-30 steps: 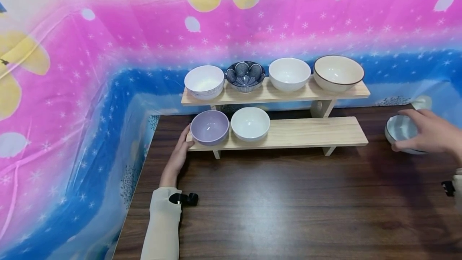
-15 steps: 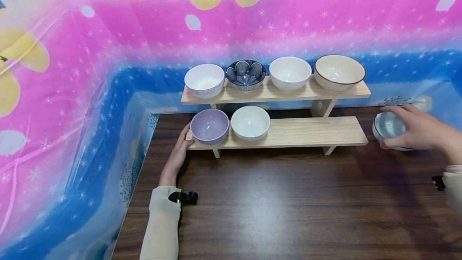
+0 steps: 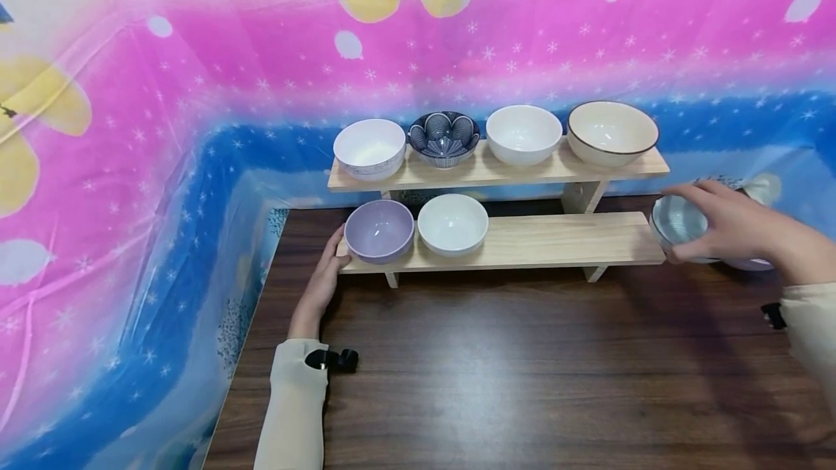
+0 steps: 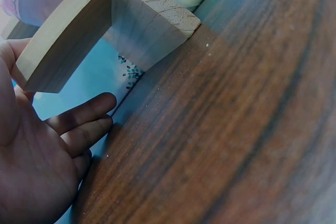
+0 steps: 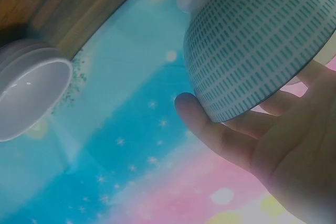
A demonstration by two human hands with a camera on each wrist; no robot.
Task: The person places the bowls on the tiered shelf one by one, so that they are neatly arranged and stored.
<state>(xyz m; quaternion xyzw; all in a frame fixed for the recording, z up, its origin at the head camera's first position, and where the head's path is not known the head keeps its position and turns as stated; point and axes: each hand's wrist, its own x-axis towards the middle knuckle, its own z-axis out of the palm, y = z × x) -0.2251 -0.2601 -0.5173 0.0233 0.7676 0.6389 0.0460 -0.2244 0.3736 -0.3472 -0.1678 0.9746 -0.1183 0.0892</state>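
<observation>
My right hand (image 3: 738, 227) grips a pale bowl (image 3: 678, 222) by its rim, beside the right end of the lower shelf board. Rows of green dashes cover the outside of this bowl (image 5: 257, 45) in the right wrist view. My left hand (image 3: 324, 270) holds the left end of the wooden two-tier shelf (image 3: 562, 238), right beside a purple bowl (image 3: 380, 229). Over in the left wrist view, the board's end (image 4: 42, 80) sits against the thumb side of the hand, and the other fingers (image 4: 84, 114) extend below it. A white bowl (image 3: 453, 223) stands to the right of the purple one.
The upper tier holds a white bowl (image 3: 370, 147), a dark patterned bowl (image 3: 444, 138), another white bowl (image 3: 525, 134) and a cream bowl with a brown rim (image 3: 612, 131). Stacked bowls (image 5: 37, 87) stand on the dark wooden table (image 3: 496, 368) at the right, partly hidden by my hand.
My right hand has carried the dash-patterned bowl leftward from the right side of the table to the lower shelf's right end. My left hand stays in place.
</observation>
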